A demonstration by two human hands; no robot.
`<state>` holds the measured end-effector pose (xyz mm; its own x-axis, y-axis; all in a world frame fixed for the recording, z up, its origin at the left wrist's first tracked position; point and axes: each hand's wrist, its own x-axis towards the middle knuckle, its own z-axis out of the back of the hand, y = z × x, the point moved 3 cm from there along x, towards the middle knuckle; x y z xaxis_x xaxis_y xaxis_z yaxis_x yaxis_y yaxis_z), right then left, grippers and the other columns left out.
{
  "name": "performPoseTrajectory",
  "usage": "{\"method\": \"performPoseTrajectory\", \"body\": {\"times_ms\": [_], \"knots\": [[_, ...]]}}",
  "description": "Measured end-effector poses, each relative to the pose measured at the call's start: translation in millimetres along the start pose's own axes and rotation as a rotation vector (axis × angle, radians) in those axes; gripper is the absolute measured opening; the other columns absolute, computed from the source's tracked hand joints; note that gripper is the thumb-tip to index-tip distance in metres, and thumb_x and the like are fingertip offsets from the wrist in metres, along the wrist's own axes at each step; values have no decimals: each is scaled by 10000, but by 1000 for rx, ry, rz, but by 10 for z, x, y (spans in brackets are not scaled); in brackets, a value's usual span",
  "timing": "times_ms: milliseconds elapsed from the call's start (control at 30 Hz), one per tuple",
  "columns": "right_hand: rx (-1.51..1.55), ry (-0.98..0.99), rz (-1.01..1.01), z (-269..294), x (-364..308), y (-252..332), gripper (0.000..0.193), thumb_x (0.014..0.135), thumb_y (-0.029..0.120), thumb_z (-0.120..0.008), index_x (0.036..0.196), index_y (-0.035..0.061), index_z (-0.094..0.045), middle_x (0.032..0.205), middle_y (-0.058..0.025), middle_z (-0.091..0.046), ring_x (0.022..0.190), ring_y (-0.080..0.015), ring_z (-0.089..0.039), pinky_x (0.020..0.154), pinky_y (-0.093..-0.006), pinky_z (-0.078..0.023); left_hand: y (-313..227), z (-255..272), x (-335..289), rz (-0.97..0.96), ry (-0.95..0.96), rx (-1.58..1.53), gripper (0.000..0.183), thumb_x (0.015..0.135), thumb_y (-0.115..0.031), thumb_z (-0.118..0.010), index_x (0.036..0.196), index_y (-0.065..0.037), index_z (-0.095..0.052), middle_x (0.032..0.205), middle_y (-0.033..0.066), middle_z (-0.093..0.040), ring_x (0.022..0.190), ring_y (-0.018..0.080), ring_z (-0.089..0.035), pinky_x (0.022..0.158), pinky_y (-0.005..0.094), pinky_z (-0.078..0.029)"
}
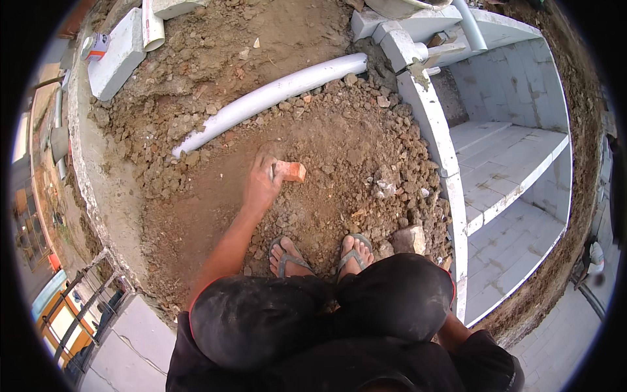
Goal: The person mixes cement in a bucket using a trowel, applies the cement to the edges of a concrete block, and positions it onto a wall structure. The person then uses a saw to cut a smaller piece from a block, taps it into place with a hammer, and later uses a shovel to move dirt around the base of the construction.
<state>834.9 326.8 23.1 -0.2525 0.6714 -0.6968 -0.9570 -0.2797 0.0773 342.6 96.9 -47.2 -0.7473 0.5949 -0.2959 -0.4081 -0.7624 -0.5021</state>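
My left hand [263, 171] reaches down over the dirt ahead of my feet, its fingers closed around a broken piece of red brick [291, 171]. The brick's orange-red end sticks out to the right of the fingers. Just beyond the hand, a white plastic pipe [274, 98] lies slantwise, partly sunk in the soil [313, 150]. Its near left end is covered with dirt. Of my right arm only a short stretch shows beside my right knee; the hand is hidden behind the leg.
White block walls [454, 176] form a divided, sunken chamber to my right. Rubble and a larger stone [409, 240] lie near my sandalled feet. At far left, a can [96, 47] sits on a pale block [119, 59] beside a short pipe [153, 29]. A concrete edge [98, 170] runs along the left.
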Motion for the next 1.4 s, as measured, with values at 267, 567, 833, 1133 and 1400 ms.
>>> {"method": "performPoseTrajectory", "body": {"times_ms": [267, 567, 833, 1133, 1400], "knots": [[306, -136, 165, 98, 1020, 1173, 838, 829, 453, -702, 1274, -204, -434, 888, -334, -691, 863, -469, -701, 799, -498, -546, 803, 509, 60, 224, -92, 65, 792, 883, -464, -746, 1452, 15, -475, 1404, 326, -522, 1358, 469, -458, 1139, 496, -385], [321, -3, 335, -212, 1871, 3630, 813, 974, 623, -499, 1434, -47, -502, 1413, -301, -548, 1297, -436, -543, 1092, -478, -430, 724, 24, -1089, 250, -30, 120, 854, 874, -454, -762, 1509, 0, -416, 1557, 329, -357, 1434, 472, -376, 1181, 514, -328], [340, -538, 509, -201, 674, 1114, 983, 806, 454, -787, 1516, -51, -333, 1542, -294, -319, 1413, -483, -327, 1178, -561, -287, 1680, 819, -3547, 762, -428, 395, 855, 895, -472, -733, 1526, -10, -388, 1579, 317, -321, 1452, 471, -340, 1184, 521, -318], [-104, -280, 700, -518, 774, 2273, 949, 801, 480, -801, 1542, 77, -367, 1595, -226, -292, 1464, -505, -229, 1184, -583, -275, 978, 561, -5692, 1336, -506, 472, 850, 910, -490, -715, 1517, 2, -382, 1576, 314, -311, 1467, 473, -296, 1197, 537, -281], [412, 102, 734, -567, 2069, 4523, 767, 988, 440, -594, 1573, 42, -297, 1581, -227, -338, 1432, -401, -367, 1149, -549, -351, 662, 292, -5956, 1414, -748, 455, 846, 922, -505, -698, 1509, 13, -377, 1574, 311, -302, 1481, 474, -257, 1208, 551, -248]]}}
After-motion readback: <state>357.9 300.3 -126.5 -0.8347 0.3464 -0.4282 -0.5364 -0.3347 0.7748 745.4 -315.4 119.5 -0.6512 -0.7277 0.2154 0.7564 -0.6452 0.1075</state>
